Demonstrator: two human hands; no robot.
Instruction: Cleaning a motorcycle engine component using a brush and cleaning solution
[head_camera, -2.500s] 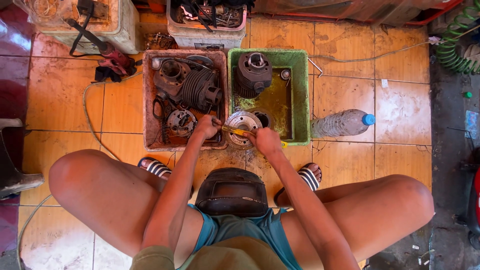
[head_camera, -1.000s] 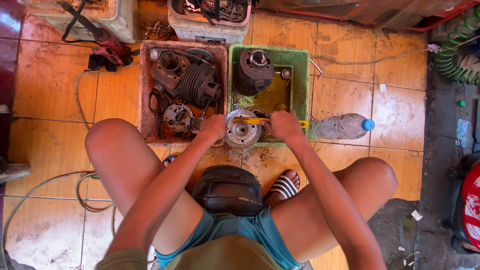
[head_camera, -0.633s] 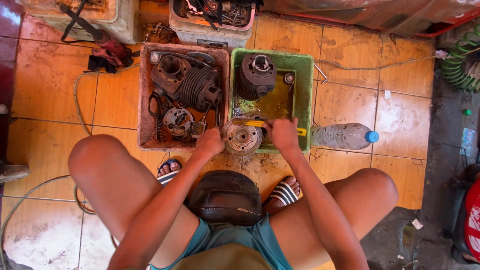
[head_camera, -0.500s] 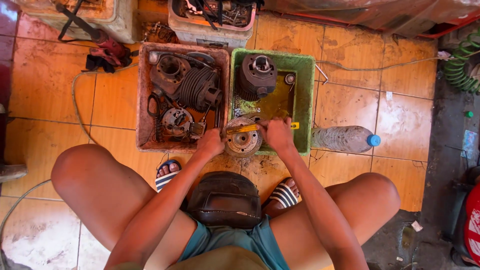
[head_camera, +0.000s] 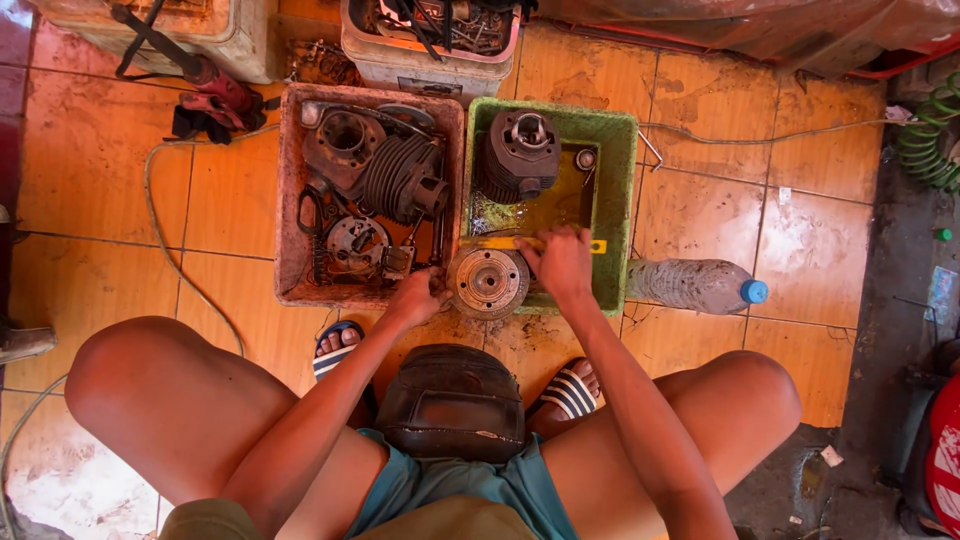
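Gripping round metal part (head_camera: 487, 283) at green crate (head_camera: 622, 200) edge: left hand (head_camera: 420, 295), right hand (head_camera: 560, 262).

Round metal engine disc (head_camera: 487, 283): grimy grey, flat face up with a raised central hub; we hold its left rim at our left-hand fingertips, over the green crate's near wall. Yellow-handled brush (head_camera: 530, 243): slim, lying level, crossing under our right-hand fingers, its ends protruding either side, just beyond the disc.
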